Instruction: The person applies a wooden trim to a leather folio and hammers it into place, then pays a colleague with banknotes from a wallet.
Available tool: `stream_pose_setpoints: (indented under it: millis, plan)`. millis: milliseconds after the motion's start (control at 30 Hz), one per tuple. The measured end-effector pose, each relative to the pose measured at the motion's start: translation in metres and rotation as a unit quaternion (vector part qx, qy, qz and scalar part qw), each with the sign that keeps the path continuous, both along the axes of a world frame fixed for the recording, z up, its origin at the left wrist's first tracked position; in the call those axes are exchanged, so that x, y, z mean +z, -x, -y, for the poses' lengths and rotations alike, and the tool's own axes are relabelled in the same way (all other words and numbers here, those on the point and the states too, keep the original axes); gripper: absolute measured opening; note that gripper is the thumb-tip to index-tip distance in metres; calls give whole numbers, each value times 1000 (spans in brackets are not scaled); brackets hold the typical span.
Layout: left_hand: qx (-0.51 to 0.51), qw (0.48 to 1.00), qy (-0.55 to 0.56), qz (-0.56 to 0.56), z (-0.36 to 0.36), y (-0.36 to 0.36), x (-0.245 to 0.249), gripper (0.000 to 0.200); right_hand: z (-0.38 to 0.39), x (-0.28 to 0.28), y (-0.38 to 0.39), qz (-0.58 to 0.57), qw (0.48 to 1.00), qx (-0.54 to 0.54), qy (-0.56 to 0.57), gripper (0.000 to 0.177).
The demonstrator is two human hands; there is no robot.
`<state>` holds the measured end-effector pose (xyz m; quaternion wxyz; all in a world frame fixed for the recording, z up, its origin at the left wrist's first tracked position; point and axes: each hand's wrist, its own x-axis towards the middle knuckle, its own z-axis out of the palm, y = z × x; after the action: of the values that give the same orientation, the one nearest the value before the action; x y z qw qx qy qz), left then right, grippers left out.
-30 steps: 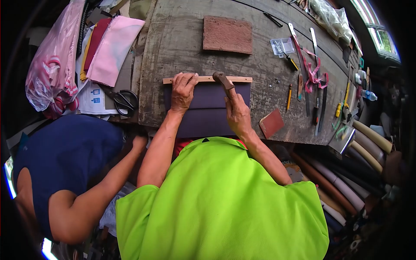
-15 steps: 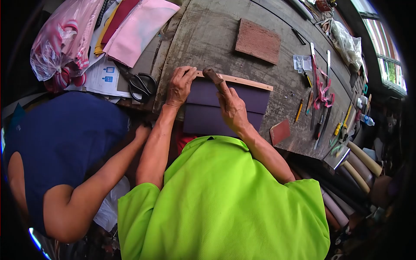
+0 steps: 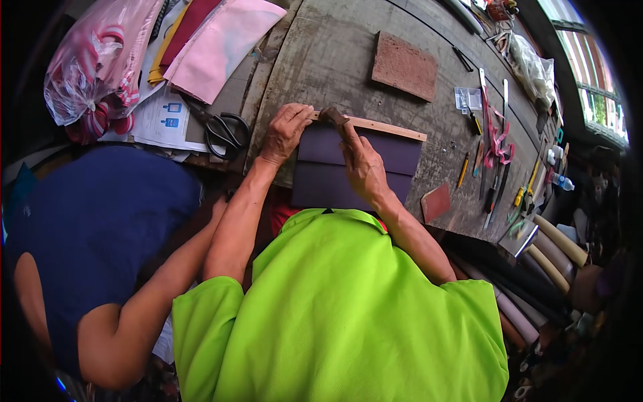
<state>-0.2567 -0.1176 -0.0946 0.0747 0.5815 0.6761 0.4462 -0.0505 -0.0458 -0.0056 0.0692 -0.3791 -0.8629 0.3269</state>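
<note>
My right hand [image 3: 367, 171] is wrapped round the handle of a hammer [image 3: 335, 120], whose head is over the left part of a thin wooden strip [image 3: 385, 128]. The strip lies along the far edge of a dark purple folded piece [image 3: 355, 181], which looks like leather or fabric. At the strip's left end, my left hand [image 3: 287, 130] has its fingers closed on the wood, close to the hammer head. Whether a nail is between those fingers cannot be seen.
A brown slab [image 3: 404, 65] lies farther back on the worktable [image 3: 321, 40]. Black-handled scissors [image 3: 224, 130] and pink fabric [image 3: 218, 50] are at left. A yellow pencil [image 3: 463, 170], a small reddish piece [image 3: 436, 204] and several tools are at right. A co-worker in blue [image 3: 100, 248] is close at left.
The view has shifted slightly, so the table's things appear a little to the right. The hammer head stays over the strip's left part, and both my hands keep their hold. The co-worker's arm has shifted slightly.
</note>
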Motion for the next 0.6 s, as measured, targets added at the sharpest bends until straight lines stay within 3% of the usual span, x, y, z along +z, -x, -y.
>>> stream_pose_setpoints:
  millis: [133, 233, 367, 500, 600]
  plan:
    - [-11, 1000, -5, -5, 0, 4, -5, 36, 8, 13, 2, -80, 997, -23, -11, 63]
    - [-7, 1000, -14, -6, -2, 5, -6, 35, 15, 0, 1, 7, 1000, -11, -12, 64]
    - [-3, 1000, -10, 2, 1, 3, -7, 33, 9, 8, 6, 22, 1000, -10, 16, 64]
    - [-12, 1000, -4, -9, 1, 5, -9, 33, 12, 3, 6, -83, 996, -32, 1, 63]
    - [-11, 1000, 0, -7, 1, 5, -6, 33, 12, -8, 1, -3, 1000, -18, 11, 62]
